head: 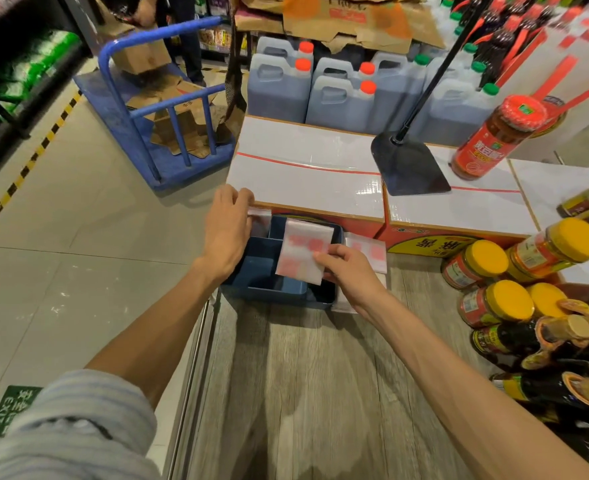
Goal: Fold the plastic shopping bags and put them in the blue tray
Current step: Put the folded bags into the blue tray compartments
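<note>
A blue tray (269, 289) with compartments sits on the wooden counter against a red and white carton. A folded white plastic bag with red print (303, 249) lies tilted over the tray's right half, and my right hand (350, 271) pinches its lower right corner. My left hand (229, 230) hovers over the tray's left side, fingers curled at a bit of white plastic (260, 220) by the carton's edge; whether it grips that plastic is unclear. More folded bags (367, 252) lie stacked just right of the tray.
White-topped cartons (307, 168) stand behind the tray, with a black stand base (407, 164) and a red sauce jar (494, 136) on them. Yellow-lidded jars (494, 265) and dark bottles (546, 344) crowd the right. A blue cart (161, 109) stands on the floor at left.
</note>
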